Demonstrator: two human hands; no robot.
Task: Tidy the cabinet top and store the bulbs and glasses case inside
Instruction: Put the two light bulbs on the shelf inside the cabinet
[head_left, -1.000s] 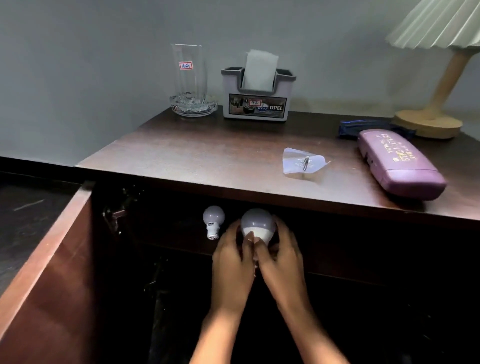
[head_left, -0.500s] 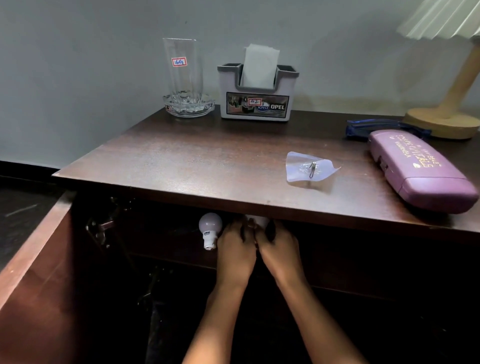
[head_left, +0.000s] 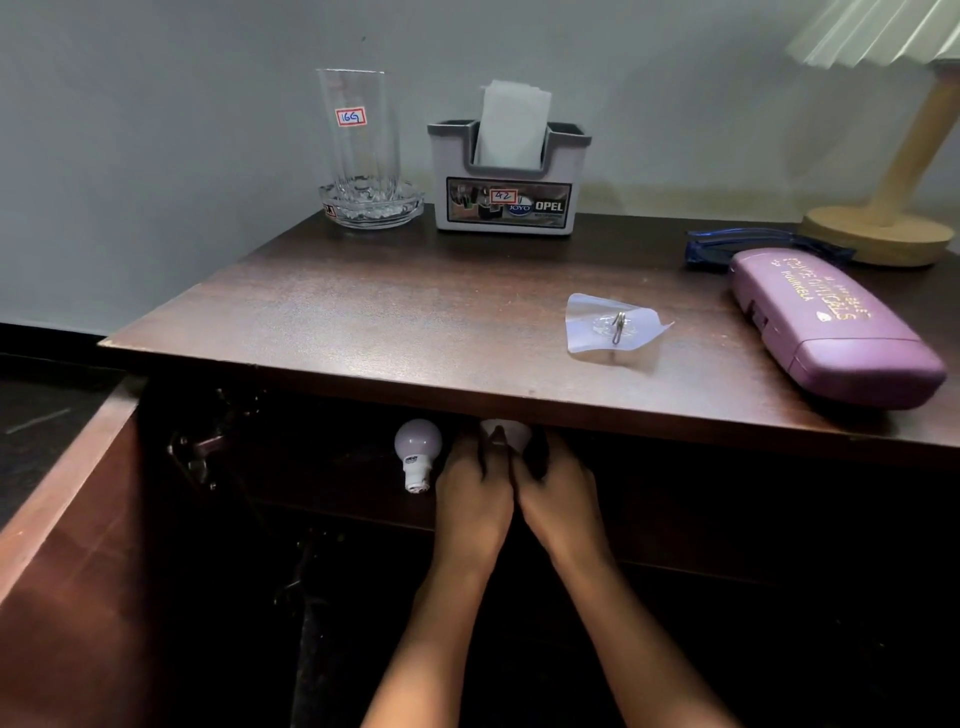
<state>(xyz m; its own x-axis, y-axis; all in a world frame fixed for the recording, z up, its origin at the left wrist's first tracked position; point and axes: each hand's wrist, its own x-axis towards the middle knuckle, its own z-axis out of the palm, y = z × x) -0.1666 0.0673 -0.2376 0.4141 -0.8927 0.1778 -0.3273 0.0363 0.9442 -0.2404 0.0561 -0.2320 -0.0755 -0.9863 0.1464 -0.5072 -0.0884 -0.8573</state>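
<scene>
Two bare forearms reach into the open cabinet from close by. The left hand (head_left: 474, 499) and right hand (head_left: 560, 501) are pressed side by side, the fingers of both curled round the held bulb (head_left: 506, 432). It sits just under the front edge of the top, and only a pale sliver of it shows. Just to the left of the hands the loose bulb (head_left: 417, 451) lies on the dark inner shelf, its metal base pointing outward. The cabinet door (head_left: 67, 519) stands swung open on the left.

On the cabinet top (head_left: 389, 322) a clear plastic sheet with a small metal hook (head_left: 616, 327) lies near the front. Further right is the purple glasses case (head_left: 831, 332), closed and lying flat. Behind it are something blue (head_left: 753, 244) and the round wooden lamp base (head_left: 878, 234).

At the back, a tall glass (head_left: 358, 135) stands in a glass dish (head_left: 371, 210). Beside it a grey holder (head_left: 509, 195) has a white tissue (head_left: 513, 124) standing up in it. Behind them is a plain grey wall (head_left: 156, 130).
</scene>
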